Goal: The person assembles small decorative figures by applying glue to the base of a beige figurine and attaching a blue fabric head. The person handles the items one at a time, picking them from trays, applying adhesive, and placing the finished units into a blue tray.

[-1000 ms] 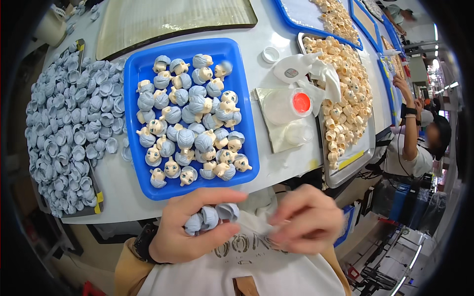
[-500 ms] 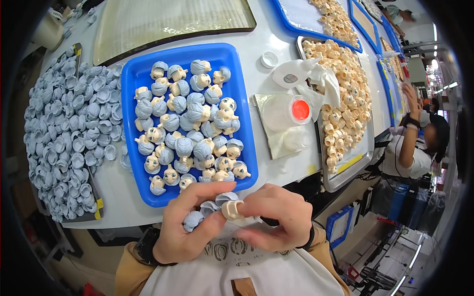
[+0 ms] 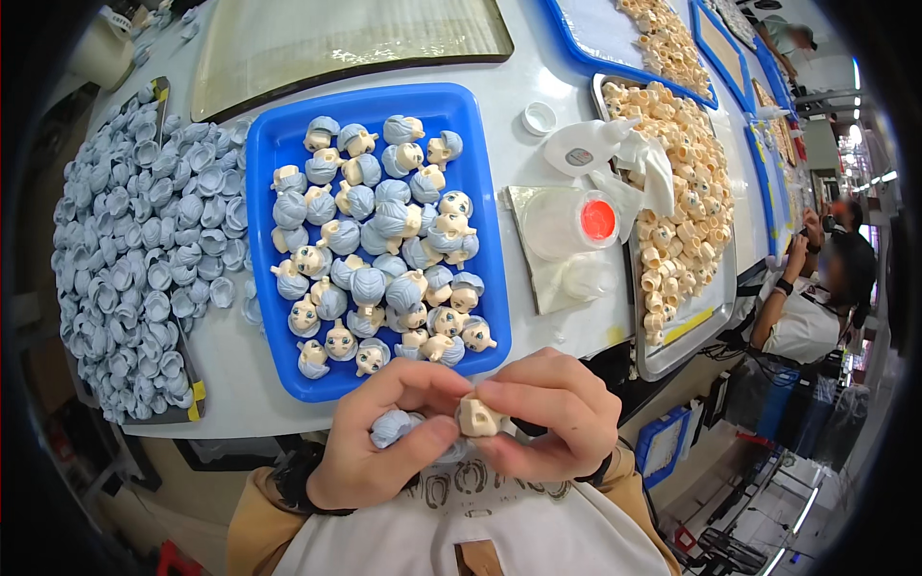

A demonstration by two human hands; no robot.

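Note:
My hands meet just in front of the near edge of a blue tray (image 3: 506, 288). My right hand (image 3: 562, 413) is closed, its thumb and fingertips pinching a small beige doll face piece (image 3: 478, 419) whose hollow side shows. My left hand (image 3: 379, 461) is curled around blue-grey doll hair pieces (image 3: 392, 428), and its thumb and forefinger reach the face piece too. How many hair pieces it holds is partly hidden by the fingers. In the tray lie many doll heads (image 3: 367, 286) with blue-grey hair fitted on beige faces, turned every way.
Left of the tray spreads a big heap of loose hair pieces (image 3: 144, 259). On the right, a metal tray (image 3: 672, 357) carries beige face pieces (image 3: 687, 192). Between stand a white squeeze bottle (image 3: 581, 146), a jar with a red top (image 3: 599, 220) and a small white cap (image 3: 539, 118). A co-worker (image 3: 802, 312) sits at right.
The beige face piece has been turned, and my hands have closed in on it, covering more of the hair pieces. The co-worker's raised arm has come down.

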